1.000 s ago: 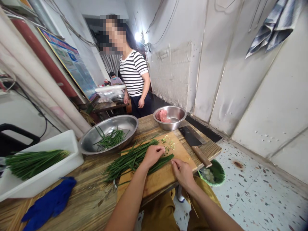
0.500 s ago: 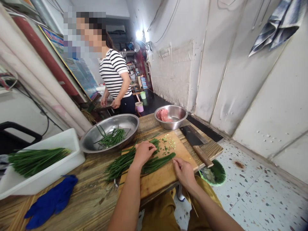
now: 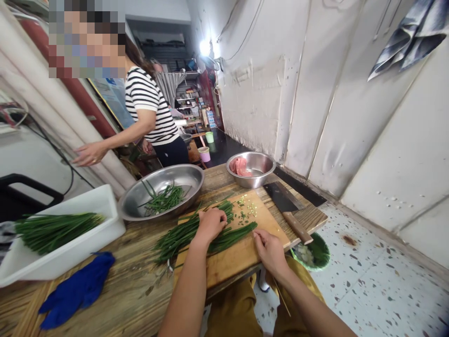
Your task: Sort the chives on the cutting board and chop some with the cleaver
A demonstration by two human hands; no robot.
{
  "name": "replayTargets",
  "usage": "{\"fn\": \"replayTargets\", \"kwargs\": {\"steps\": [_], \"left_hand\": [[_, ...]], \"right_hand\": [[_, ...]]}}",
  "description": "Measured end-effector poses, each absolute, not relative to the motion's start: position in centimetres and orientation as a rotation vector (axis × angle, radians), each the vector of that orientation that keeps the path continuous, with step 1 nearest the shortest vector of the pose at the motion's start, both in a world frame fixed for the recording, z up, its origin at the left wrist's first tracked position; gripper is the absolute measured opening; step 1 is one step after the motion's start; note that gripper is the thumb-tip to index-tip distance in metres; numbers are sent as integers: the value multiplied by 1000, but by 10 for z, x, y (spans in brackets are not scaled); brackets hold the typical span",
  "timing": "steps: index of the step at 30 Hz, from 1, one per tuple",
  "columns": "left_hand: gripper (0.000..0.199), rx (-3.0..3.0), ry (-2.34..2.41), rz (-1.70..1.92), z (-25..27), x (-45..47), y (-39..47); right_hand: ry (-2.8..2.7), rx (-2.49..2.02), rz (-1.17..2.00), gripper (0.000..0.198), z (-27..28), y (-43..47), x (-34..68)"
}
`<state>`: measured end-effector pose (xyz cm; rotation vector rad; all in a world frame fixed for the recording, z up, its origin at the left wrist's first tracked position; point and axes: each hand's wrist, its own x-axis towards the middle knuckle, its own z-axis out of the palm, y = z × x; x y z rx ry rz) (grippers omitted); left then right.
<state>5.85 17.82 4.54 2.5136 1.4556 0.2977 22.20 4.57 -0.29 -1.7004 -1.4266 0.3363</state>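
Green garlic chives (image 3: 178,238) lie in long bunches across a wooden cutting board (image 3: 231,274) and over its left edge. My left hand (image 3: 211,225) is closed over the chives in the middle of the board, its fingers curled around some of them. At the right end of a nearer bunch, my right hand (image 3: 269,248) pinches the chive tips between thumb and fingers. Small chopped pieces (image 3: 247,208) are scattered at the board's far right. A cleaver (image 3: 286,203) with a wooden handle lies on the table to the right of the board.
A steel basin (image 3: 128,201) holds cut chives; a smaller steel bowl (image 3: 256,180) holds pink meat slices. At left are a white tub (image 3: 112,220) of chives and a blue glove (image 3: 79,290). A green basket (image 3: 321,252) stands below. A co-worker (image 3: 149,110) stands beyond the table.
The co-worker has shifted left and now stretches an arm out above the white tub's far side. My hands keep almost the same places on the chives.
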Motion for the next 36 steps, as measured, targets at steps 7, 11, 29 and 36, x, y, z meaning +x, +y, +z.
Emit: {"fn": "replayTargets", "kwargs": {"steps": [7, 11, 29, 36], "left_hand": [[13, 2499, 1514, 404, 46, 63, 177], [7, 2530, 1505, 440, 43, 63, 177], [21, 2281, 1371, 621, 38, 89, 167], [25, 2295, 1235, 581, 36, 93, 164]], "right_hand": [[-1425, -1703, 346, 30, -2, 45, 222], [-1424, -1702, 348, 30, -3, 44, 222], [-1481, -1662, 371, 30, -2, 43, 223], [-1486, -1665, 373, 30, 1, 43, 223]]}}
